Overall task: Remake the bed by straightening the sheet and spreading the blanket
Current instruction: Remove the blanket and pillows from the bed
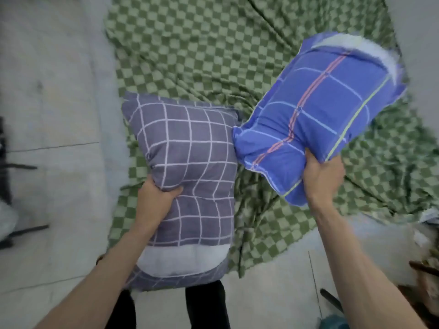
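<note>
Left hand [155,194]: fingers curled, thumb on top, grip tight on edge of grey checked pillow [190,162], fabric bunched under thumb. White stuffing shows at pillow's near open end. Right hand [323,176]: grip closed round near corner of blue plaid pillow [318,110], held tilted up to right (far end blurred, white filling visible). Pillows touch at inner corners. Green checked sheet [202,55] lies rumpled beneath both, creases running diagonally, spread over pale floor [47,91]. Blanket not identifiable.
</note>
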The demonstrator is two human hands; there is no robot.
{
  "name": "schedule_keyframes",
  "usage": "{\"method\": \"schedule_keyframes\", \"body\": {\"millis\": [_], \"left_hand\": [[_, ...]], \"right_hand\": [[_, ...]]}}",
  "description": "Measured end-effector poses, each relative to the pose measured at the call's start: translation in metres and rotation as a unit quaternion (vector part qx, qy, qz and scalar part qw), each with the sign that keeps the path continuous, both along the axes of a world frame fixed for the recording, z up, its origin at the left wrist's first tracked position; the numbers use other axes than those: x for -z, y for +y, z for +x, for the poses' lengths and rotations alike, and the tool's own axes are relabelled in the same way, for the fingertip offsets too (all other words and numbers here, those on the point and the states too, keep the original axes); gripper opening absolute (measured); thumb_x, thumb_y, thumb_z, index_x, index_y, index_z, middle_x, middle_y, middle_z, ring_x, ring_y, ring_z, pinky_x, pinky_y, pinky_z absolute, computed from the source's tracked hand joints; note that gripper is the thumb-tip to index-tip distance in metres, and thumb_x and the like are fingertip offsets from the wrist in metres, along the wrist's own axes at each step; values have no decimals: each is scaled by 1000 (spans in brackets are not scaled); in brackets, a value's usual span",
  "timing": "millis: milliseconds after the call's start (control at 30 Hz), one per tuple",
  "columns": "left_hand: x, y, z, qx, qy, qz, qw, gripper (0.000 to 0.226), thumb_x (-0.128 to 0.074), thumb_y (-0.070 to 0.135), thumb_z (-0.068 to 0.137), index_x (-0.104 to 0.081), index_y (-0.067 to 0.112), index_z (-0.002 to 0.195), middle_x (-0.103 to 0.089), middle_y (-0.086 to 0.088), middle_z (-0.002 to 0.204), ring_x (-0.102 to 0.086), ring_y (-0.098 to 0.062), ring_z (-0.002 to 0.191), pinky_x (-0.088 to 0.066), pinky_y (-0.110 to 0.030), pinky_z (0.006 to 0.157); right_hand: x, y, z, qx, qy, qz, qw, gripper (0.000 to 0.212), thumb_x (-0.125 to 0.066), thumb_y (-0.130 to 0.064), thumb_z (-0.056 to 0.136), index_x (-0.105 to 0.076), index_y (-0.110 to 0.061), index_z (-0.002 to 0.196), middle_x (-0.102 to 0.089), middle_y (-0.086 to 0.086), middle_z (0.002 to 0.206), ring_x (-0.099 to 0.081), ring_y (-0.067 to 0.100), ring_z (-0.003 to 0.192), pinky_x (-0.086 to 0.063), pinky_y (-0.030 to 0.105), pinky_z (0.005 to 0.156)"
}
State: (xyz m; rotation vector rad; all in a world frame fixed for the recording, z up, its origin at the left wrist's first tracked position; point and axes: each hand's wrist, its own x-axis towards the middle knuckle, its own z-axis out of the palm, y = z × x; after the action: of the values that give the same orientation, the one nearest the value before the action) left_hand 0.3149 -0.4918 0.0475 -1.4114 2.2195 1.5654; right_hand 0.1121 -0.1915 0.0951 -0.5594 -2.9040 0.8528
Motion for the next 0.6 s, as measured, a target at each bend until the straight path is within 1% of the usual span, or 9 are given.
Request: {"method": "schedule_keyframes", "body": {"millis": [67,133,200,300,367,400,433,500,600], "left_hand": [[-30,-62,60,-59,-2,-14,998,71,-94,30,68,-63,20,131,-70,-3,126,-64,-15,105,-49,-32,90],[-59,-132,124,-110,-16,-20,994,71,-93,31,70,-62,21,132,-70,-2,126,-65,-20,107,-45,-31,87],[-87,-210,194,-165,-24,-16,986,78,-93,35,66,-60,21,135,-68,1,128,-65,-24,114,-47,-33,91],[-119,-343,298,-244,-19,-37,969,88,-85,41,57,-60,16,137,-67,-5,133,-64,-25,119,-49,-36,100],[-131,-433,361,-276,-13,-46,960,85,-90,34,58,-62,13,136,-68,-7,132,-65,-24,118,-50,-35,99],[-133,-499,406,-295,-10,-41,954,81,-94,28,62,-62,13,135,-68,-6,132,-66,-24,117,-50,-35,98],[-137,-555,438,-302,-10,-39,952,78,-94,23,65,-61,13,135,-68,-5,132,-66,-24,117,-50,-35,98],[-135,-613,455,-285,4,-43,958,74,-93,22,69,-61,14,136,-69,-2,130,-67,-21,114,-51,-38,100],[-125,-736,509,-262,32,-20,964,69,-92,18,72,-64,18,135,-72,4,122,-70,-10,103,-54,-37,98]], "right_hand": [[-30,-72,39,-49,5,-20,999,44,-70,-34,90,-67,0,119,-68,28,116,-64,45,108,-47,46,88],[-57,-148,81,-98,-6,-22,995,47,-71,-34,90,-66,4,117,-67,33,114,-64,48,106,-47,49,88],[-78,-230,132,-146,-27,-25,989,50,-73,-35,89,-63,7,115,-65,37,111,-63,52,104,-47,52,88],[-90,-357,216,-220,-57,-38,973,50,-75,-34,89,-62,9,109,-64,41,104,-63,57,98,-48,55,82],[-94,-437,274,-269,-73,-36,960,49,-75,-36,88,-63,8,106,-65,41,101,-63,58,95,-49,54,79],[-83,-497,311,-293,-73,-39,953,52,-73,-41,86,-64,7,104,-65,41,99,-63,58,93,-49,53,78],[-78,-547,342,-307,-79,-40,948,56,-68,-47,84,-64,6,102,-65,41,97,-64,57,91,-49,52,77],[-87,-587,377,-331,-100,-35,938,56,-68,-48,84,-64,6,99,-65,41,96,-64,56,90,-48,51,76],[-75,-687,445,-377,-108,-45,919,38,-75,-34,89,-66,0,104,-68,36,97,-65,53,92,-49,48,74]]}}
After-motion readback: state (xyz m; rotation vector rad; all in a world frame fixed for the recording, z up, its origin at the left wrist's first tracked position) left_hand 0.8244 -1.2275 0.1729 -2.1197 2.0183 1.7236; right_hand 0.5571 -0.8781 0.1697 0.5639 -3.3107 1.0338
